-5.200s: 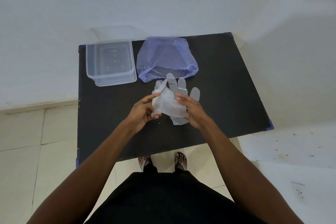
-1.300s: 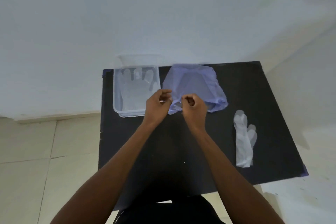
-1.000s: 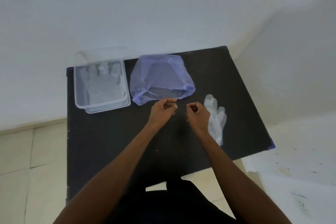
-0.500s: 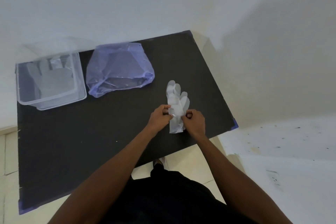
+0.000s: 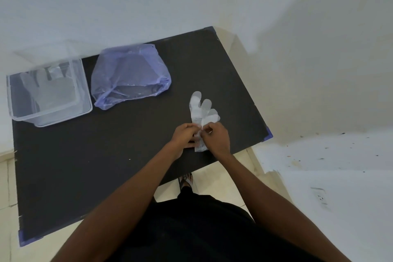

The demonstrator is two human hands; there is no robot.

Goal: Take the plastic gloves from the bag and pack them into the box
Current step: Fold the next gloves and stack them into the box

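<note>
A clear plastic glove (image 5: 201, 109) lies folded lengthwise on the right part of the black table (image 5: 85, 166), fingers pointing away from me. My left hand (image 5: 184, 137) and my right hand (image 5: 215, 137) both pinch its middle, side by side. The purple translucent bag (image 5: 129, 74) lies crumpled at the back centre. To its left the clear plastic box (image 5: 84, 95) stands open with another glove (image 5: 50, 86) spread flat inside it.
A clear lid (image 5: 42, 54) lies behind the box against the white wall. The table's right edge and blue-taped corner (image 5: 268, 135) are close to my right hand. Tiled floor and my sandalled foot (image 5: 187, 179) show below the front edge.
Both hands let go of the purple bag, moved right to the glove on the table and took hold of it. The view has swung right, so the box sits further left.
</note>
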